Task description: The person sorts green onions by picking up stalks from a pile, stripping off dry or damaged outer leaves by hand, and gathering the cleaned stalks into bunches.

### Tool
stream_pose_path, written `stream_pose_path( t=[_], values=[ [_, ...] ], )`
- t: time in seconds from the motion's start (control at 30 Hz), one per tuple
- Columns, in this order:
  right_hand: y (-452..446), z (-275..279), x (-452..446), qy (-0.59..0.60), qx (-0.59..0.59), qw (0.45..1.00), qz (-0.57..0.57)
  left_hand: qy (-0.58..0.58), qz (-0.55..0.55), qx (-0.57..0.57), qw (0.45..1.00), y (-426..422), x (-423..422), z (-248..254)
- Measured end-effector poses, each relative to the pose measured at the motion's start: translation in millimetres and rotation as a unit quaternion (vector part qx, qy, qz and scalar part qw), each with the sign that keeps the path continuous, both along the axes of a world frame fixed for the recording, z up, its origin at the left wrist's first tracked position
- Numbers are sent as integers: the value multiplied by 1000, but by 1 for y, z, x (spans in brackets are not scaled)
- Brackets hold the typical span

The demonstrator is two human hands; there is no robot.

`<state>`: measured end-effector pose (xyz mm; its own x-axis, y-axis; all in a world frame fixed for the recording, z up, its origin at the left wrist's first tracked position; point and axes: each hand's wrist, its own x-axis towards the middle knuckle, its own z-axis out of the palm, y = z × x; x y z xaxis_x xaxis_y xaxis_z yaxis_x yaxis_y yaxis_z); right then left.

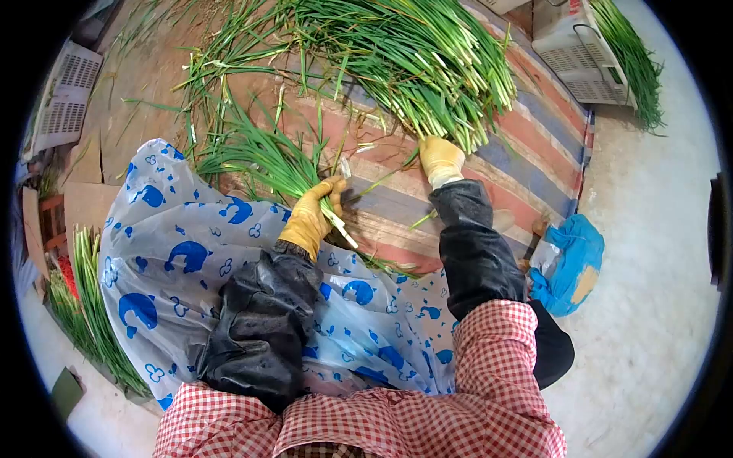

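Note:
My left hand (311, 215), in a yellow glove, is wrapped round a small bunch of green chives (263, 164). Their white stem ends poke out below my fingers, and the leaves fan out to the upper left. A large pile of chives (412, 61) lies beyond, white ends toward the right. At its near edge, my right hand (441, 159), also in a yellow glove, has its fingers closed on chive stems; the fingertips are partly hidden. Loose stalks and scraps lie between both hands on the striped sheet (534, 137).
A plastic sheet with blue dolphins (183, 252) covers my lap. White crates stand at the upper right (584, 57) and upper left (69, 99). More chives (95, 305) lie at lower left. A blue bag-like cover (569, 263) is beside my right arm.

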<state>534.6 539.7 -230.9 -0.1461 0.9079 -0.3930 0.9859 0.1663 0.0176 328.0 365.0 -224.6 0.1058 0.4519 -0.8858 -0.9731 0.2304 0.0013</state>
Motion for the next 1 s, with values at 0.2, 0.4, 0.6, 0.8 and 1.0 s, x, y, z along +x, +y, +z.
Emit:
stream_pose_path(
  t=[0.2, 0.4, 0.6, 0.8, 1.0],
  values=[
    [-89, 54, -26, 159, -163, 974, -11, 84, -107, 39, 990, -9, -5, -17],
    [-179, 113, -33, 144, -93, 967, 188, 116, -260, 106, 953, 3, 9, 8],
    [-178, 91, -13, 463, -561, 644, -238, 26, -294, 184, 938, -2, 2, 40],
    [-177, 80, -39, 639, -402, 522, -398, 24, -265, 222, 938, 2, 1, 53],
    [-177, 86, -15, 337, -149, 925, 95, 111, -198, 100, 969, 6, -9, 34]
  ],
)
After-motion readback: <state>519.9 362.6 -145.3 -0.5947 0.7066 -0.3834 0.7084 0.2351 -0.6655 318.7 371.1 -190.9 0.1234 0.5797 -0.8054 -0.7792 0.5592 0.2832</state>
